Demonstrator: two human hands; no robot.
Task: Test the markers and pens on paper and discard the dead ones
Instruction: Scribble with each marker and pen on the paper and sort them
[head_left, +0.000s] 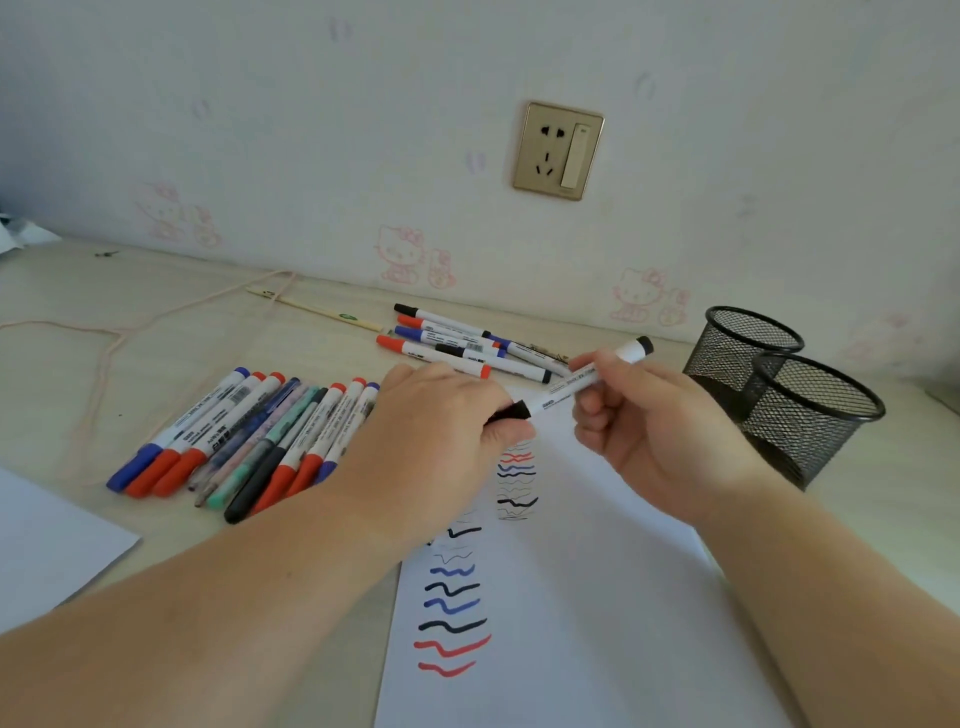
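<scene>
A white marker (574, 387) with a black cap is held over the paper (597, 597). My right hand (649, 431) grips its white barrel, and my left hand (431, 431) pinches the black cap at its lower end. The paper carries wavy test strokes in red, blue and black. A row of several markers and pens (254, 441) lies to the left of my left hand. A second group of several markers (467, 345) lies behind my hands, near the wall.
Two black mesh pen cups (810, 410) stand at the right, one behind the other. A pale cord (119, 338) loops across the desk at the left, with a thin stick (317, 310) beyond it. Another white sheet (47, 545) lies at the left edge.
</scene>
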